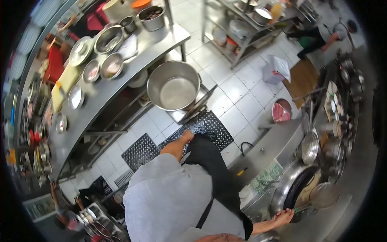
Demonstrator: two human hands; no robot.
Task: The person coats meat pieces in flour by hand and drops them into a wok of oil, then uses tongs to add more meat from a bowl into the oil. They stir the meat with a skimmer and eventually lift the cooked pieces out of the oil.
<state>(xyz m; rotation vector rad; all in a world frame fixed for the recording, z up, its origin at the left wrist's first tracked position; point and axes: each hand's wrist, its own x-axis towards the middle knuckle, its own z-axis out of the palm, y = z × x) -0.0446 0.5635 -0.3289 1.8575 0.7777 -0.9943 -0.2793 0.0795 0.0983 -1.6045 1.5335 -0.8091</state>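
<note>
My right hand (284, 217) is closed round the green handle of a round strainer (324, 195), at the lower right. Beside that hand is a large metal wok (282, 187) holding something long and dark. My left hand (186, 136) hangs near my dark trousers, above a black perforated floor mat (219, 131). Its fingers are curled, and what they hold, if anything, is too small to make out.
A big steel pot (173, 85) stands beside the long steel counter (94, 105), which bears several bowls. A bowl of red meat (281, 111) is right of centre. One person (340, 32) is at the upper right, others at the left edges.
</note>
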